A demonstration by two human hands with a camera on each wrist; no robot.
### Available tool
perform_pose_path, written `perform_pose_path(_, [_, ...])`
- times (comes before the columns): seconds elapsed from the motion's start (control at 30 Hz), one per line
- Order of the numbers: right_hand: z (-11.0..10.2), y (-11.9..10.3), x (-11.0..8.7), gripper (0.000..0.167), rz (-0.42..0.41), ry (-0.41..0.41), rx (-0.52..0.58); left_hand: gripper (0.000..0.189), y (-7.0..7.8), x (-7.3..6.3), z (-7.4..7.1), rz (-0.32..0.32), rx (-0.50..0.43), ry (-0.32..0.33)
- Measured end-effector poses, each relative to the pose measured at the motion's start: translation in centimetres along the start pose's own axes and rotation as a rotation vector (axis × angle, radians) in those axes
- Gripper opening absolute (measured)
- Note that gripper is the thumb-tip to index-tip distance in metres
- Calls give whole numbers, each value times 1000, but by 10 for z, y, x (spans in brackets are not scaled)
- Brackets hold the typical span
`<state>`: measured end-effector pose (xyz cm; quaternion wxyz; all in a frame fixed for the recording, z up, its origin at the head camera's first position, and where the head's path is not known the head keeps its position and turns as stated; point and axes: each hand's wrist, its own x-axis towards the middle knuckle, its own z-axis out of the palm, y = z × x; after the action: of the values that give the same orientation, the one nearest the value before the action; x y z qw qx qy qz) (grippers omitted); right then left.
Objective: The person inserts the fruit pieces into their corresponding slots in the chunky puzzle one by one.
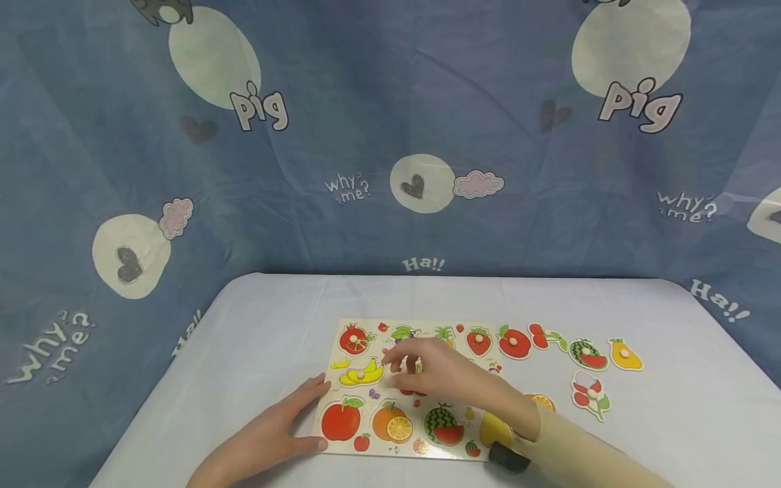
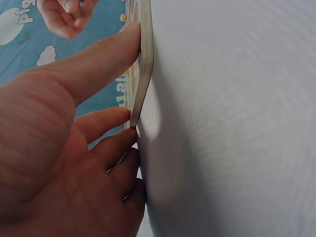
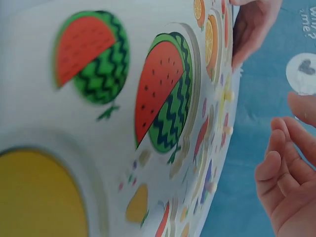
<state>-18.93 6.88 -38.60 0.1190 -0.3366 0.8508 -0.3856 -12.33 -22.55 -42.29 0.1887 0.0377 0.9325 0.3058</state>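
A fruit puzzle board (image 1: 338, 447) lies flat on the table. My left hand (image 1: 277, 423) rests against its left edge, thumb near the front corner and fingers farther back; the left wrist view shows the thumb on the board's rim. Above the board's middle hovers my right hand (image 1: 436, 369), fingers loosely bent, with nothing visible between them. Close to its fingertips is a banana piece (image 1: 369, 373) with a knob. A pomegranate piece (image 1: 353, 339) and a strawberry piece (image 1: 478, 341) sit on the back row. The right hand and forearm hide part of the middle.
Right of the board lie loose pieces: a round red fruit (image 1: 514, 343), cherries (image 1: 538, 335), a watermelon (image 1: 589, 354), a yellow pear-shaped fruit (image 1: 625, 355), a red-and-green piece (image 1: 590, 394) and an orange (image 1: 542, 401). A blue printed curtain (image 1: 342, 230) hangs behind the white table (image 1: 274, 325).
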Motion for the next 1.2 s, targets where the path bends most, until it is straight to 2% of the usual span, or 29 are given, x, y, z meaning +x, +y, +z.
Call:
perform_pose_path(0.47, [-17, 5, -26, 29, 64, 57, 3, 92, -2, 0, 0, 4, -23, -5])
perform_pose_path(0.9, [-35, 17, -49, 21, 82, 162, -22, 93, -1, -1, 0, -15, -31, -1])
perform_pose_path(1.2, [-46, 22, -64, 21, 146, 217, -16, 93, 0, -1, 2, -26, -25, 9])
